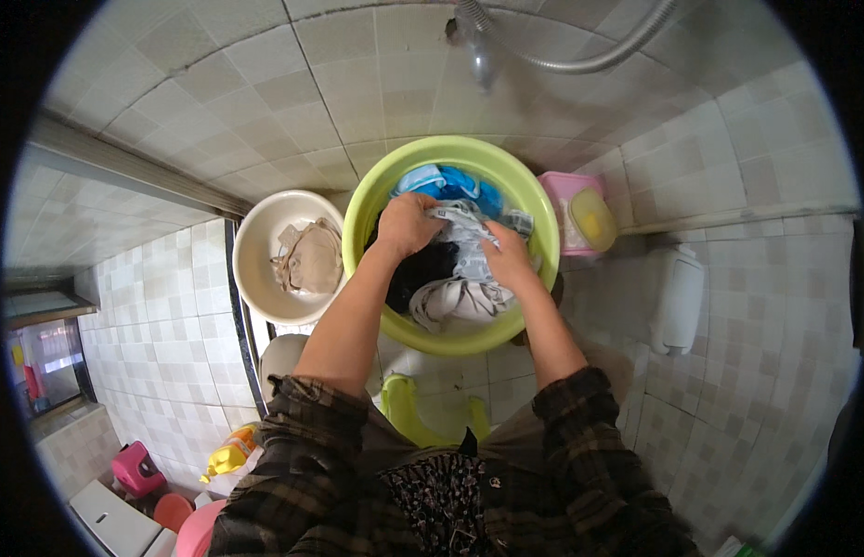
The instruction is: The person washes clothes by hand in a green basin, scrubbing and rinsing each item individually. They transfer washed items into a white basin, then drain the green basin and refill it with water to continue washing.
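In front of me stands a large lime-green plastic basin (368,306) holding several wet garments. Both hands grip a pale grey patterned cloth (470,257) over the basin's middle. My left hand (407,224) pinches its upper left part between thumb and fingers. On the cloth's right side, my right hand (507,256) has hold of an edge. Behind the hands lies a bright blue garment (466,184) with a light blue part. Black fabric (426,275) sits below my left hand, and a whitish striped cloth (463,301) lies nearest me.
A cream basin (254,278) with beige garments (313,261) stands left of the green one. To its right is a pink container (567,237) with a yellowish bowl (592,219). A metal shower hose (592,66) hangs above. Yellow bottles (228,456) stand at lower left.
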Available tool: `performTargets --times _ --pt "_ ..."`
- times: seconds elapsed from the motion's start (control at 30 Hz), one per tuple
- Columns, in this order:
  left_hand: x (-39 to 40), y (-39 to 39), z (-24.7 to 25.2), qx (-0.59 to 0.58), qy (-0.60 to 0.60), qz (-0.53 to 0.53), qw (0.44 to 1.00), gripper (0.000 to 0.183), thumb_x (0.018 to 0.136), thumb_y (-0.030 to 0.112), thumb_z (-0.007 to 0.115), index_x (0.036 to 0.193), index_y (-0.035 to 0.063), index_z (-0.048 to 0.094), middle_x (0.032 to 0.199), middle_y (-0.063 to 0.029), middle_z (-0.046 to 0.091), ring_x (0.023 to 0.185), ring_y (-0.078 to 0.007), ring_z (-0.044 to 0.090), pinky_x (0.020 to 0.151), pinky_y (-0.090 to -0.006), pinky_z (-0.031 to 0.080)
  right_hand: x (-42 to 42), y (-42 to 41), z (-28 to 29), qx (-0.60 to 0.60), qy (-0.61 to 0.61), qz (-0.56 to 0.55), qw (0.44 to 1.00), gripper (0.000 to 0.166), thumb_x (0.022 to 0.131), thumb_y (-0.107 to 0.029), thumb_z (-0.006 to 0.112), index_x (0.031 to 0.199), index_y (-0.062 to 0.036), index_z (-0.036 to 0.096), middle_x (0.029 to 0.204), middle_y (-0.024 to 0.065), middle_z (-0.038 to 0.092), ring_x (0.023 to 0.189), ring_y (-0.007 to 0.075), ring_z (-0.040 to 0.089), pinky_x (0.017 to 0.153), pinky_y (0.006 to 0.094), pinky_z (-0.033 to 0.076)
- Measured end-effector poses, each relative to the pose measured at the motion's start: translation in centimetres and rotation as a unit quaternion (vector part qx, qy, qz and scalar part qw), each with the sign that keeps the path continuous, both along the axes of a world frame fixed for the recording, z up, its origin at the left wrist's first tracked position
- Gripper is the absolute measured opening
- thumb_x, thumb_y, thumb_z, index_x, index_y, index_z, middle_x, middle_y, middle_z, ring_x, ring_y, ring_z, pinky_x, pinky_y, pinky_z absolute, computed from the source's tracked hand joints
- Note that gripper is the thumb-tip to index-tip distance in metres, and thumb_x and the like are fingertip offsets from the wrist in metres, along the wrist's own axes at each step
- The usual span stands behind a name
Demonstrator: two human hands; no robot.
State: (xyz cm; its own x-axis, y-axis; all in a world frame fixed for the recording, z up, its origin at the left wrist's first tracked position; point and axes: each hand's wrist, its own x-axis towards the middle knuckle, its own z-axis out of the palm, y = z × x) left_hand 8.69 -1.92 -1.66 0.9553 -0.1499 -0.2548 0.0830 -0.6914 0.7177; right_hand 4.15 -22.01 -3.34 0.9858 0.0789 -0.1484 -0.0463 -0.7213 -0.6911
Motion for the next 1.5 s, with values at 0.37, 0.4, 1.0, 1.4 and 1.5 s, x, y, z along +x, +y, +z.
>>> performTargets --times 0.37,0.4,1.0,1.4,1.5 --pt "-3.0 1.8 12.8 -0.471 -0.035 0.042 0.880 0.017 0.081 0.004 0.065 0.098 0.0005 0.066 0.084 -0.0020 0.066 0.074 -0.0073 0.059 0.070 -0.0218 0.049 -1.0 2.2 17.6 0.135 -0.176 -0.025 0.975 0.028 0.080 -0.005 0.058 0.107 0.0007 0.059 0.098 0.0181 0.063 0.090 0.0291 0.061 0.082 0.0336 0.046" --pt "-3.1 1.9 14.2 -0.457 -0.058 0.041 0.887 0.016 0.083 0.007 0.064 0.098 0.0013 0.066 0.083 -0.0013 0.066 0.073 -0.0069 0.058 0.067 -0.0212 0.048 -1.2 2.4 19.4 0.106 -0.198 -0.021 0.974 0.027 0.079 -0.005 0.059 0.106 0.0001 0.060 0.098 0.0171 0.063 0.090 0.0287 0.060 0.082 0.0338 0.046" --pt "-2.4 7.9 7.0 -0.350 -0.070 0.138 0.924 0.011 0.089 0.010 0.049 0.099 0.0070 0.053 0.086 0.0017 0.053 0.079 -0.0058 0.047 0.070 -0.0212 0.040 1.8 -3.3 17.0 0.389 -0.136 -0.094 0.906 0.021 0.090 -0.021 0.055 0.095 -0.0003 0.059 0.081 0.0024 0.060 0.074 0.0083 0.054 0.068 0.0236 0.044" --pt "-4.8 3.7 4.1 0.068 -0.017 -0.108 0.992 0.064 0.079 0.031 0.066 0.134 0.0152 0.039 0.135 -0.0264 0.035 0.123 -0.0379 0.040 0.102 -0.0411 0.035 0.3 0.0 8.5 -0.261 0.075 0.055 0.961 0.056 0.082 -0.029 0.064 0.132 -0.0186 0.042 0.135 0.0187 0.043 0.118 0.0371 0.047 0.096 0.0425 0.040" --pt "-4.6 2.2 2.3 0.100 0.052 -0.081 0.990 0.075 0.079 0.041 0.065 0.141 0.0201 0.028 0.142 -0.0282 0.024 0.129 -0.0423 0.030 0.105 -0.0434 0.031 1.1 0.9 7.0 -0.221 0.056 0.131 0.965 0.070 0.081 -0.033 0.065 0.141 -0.0279 0.030 0.147 0.0191 0.021 0.127 0.0442 0.034 0.103 0.0505 0.032"
